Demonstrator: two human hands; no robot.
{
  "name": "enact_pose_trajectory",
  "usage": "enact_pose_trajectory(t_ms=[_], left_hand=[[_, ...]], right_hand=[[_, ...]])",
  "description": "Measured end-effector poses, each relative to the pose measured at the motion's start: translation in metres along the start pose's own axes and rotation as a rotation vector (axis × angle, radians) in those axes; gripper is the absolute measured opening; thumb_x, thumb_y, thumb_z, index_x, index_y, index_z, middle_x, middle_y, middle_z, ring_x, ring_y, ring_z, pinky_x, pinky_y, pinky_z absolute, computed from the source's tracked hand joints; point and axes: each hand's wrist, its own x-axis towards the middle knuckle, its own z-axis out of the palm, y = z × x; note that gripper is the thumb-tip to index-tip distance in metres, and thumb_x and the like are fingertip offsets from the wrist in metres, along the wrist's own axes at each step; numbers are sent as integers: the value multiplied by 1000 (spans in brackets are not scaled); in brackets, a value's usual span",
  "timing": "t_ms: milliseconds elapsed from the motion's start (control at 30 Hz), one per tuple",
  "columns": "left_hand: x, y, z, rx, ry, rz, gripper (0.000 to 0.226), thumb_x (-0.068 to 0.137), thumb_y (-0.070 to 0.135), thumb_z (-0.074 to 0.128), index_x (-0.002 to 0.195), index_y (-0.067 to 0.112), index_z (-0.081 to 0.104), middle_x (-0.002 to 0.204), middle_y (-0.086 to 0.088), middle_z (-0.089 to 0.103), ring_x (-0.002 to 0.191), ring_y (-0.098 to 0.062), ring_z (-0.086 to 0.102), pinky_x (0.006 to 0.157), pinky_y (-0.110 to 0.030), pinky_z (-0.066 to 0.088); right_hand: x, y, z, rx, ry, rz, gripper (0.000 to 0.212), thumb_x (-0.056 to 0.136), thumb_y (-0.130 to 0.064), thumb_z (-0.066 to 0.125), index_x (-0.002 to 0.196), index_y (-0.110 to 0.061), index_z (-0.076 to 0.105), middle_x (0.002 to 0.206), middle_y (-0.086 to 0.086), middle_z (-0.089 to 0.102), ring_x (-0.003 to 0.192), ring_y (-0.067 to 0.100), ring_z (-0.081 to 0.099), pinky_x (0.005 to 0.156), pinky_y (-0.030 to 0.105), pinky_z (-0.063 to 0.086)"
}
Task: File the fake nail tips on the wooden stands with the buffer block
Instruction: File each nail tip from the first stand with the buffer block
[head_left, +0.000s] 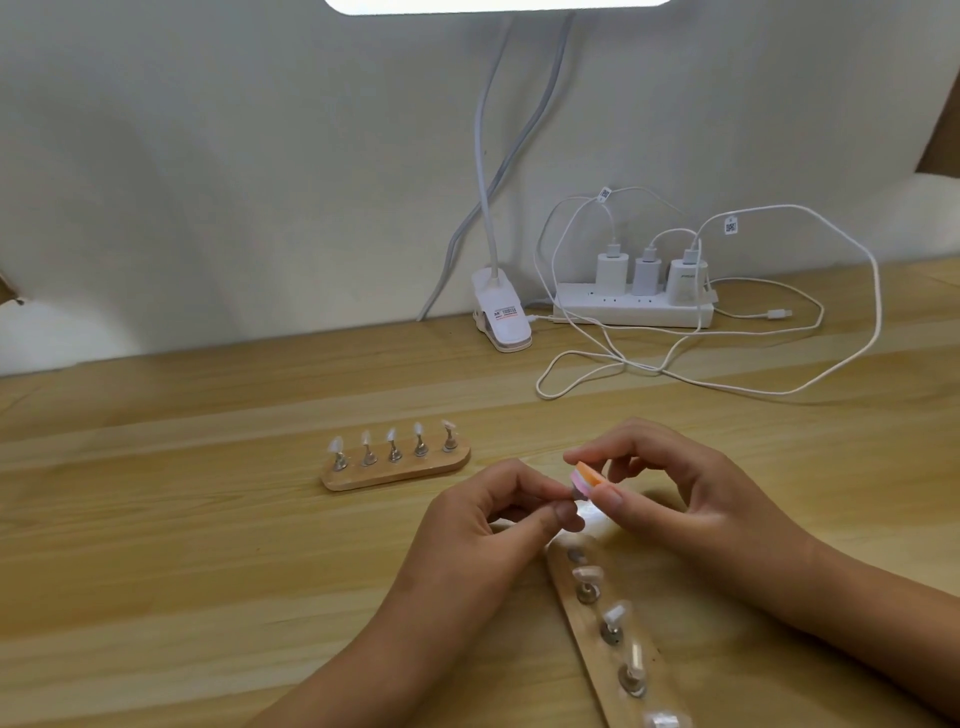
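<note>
A wooden table runs across the view, under a white wall. Left of the middle a short stand lies flat and roughly crosswise on it, carrying five clear nail tips upright on metal posts in a row. Just right of it and nearer the person, the left hand hovers above the table, its thumb and forefinger pressed together on a pale piece that is too blurred to name; the other fingers curl under. Behind, at the wall, a white lamp clamp sits on the table with its neck rising out of view. The buffer block, orange on top and pink below, is held in the air directly above the pale piece and seems to touch it. Below the hands a second stand runs on a slant toward the bottom edge, with tips on its metal posts. The right hand pinches the block between thumb and forefinger, the remaining fingers loosely bent. At the back right a white power strip holds three chargers, and white cables loop from them across the table.
</note>
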Motion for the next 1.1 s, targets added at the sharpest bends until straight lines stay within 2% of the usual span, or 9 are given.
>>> enact_pose_trajectory(t_ms=[67,167,267,367,700,800,900,1000,1100], left_hand=[[0,0,0,14,-3,5,6,81,31,70,86,33,72,85,6,76,89,-11,71,89,-42,53],[0,-1,0,12,0,1,6,81,31,71,86,35,72,85,6,76,89,-10,71,88,-39,54],[-1,-2,-1,51,-8,9,11,85,26,72,87,37,71,86,9,75,88,-7,70,82,-33,52],[-1,-2,0,34,-6,-4,9,85,27,72,88,35,71,87,8,76,89,-8,71,85,-34,53],[-2,0,0,48,-5,-16,14,86,19,73,86,33,72,86,10,76,87,-6,70,82,-22,52],[-2,0,1,21,11,-29,16,86,16,73,85,31,72,85,8,76,84,-5,71,79,-17,51],[-1,1,1,19,7,-37,16,86,17,73,85,32,71,85,10,76,84,-4,71,79,-17,51],[-1,0,0,5,4,-47,14,87,18,72,86,32,71,86,7,76,87,-7,71,82,-22,52],[-2,1,0,-2,-1,-42,15,87,17,72,86,32,71,86,8,76,86,-7,71,80,-20,52]], right_hand=[[0,0,0,-24,-6,-21,25,82,-48,67,102,-35,70,98,-11,67,96,15,60,84,20,46],[1,1,0,-12,-3,24,20,81,-45,70,100,-38,70,96,-13,67,94,13,60,85,27,48],[0,1,0,-40,-5,-26,25,81,-49,67,102,-35,69,97,-11,66,95,14,59,83,20,47],[0,0,-1,-26,-10,28,29,77,-57,62,98,-39,69,95,-14,67,94,12,59,82,22,47],[0,-2,-1,-45,-14,-10,27,79,-50,63,94,-30,71,92,-12,67,90,12,60,81,18,45],[0,-3,-1,-26,-13,23,21,80,-47,66,91,-30,72,92,-11,69,89,13,61,80,25,48],[-1,-3,-1,-101,20,-89,24,83,-43,62,94,-25,71,89,-11,67,88,14,60,78,19,46],[0,-3,-1,-84,1,-22,26,80,-48,59,92,-28,72,90,-15,67,89,13,60,79,22,45],[1,-3,-1,-96,26,-72,27,81,-46,60,94,-25,72,89,-12,67,88,15,60,79,20,45]])
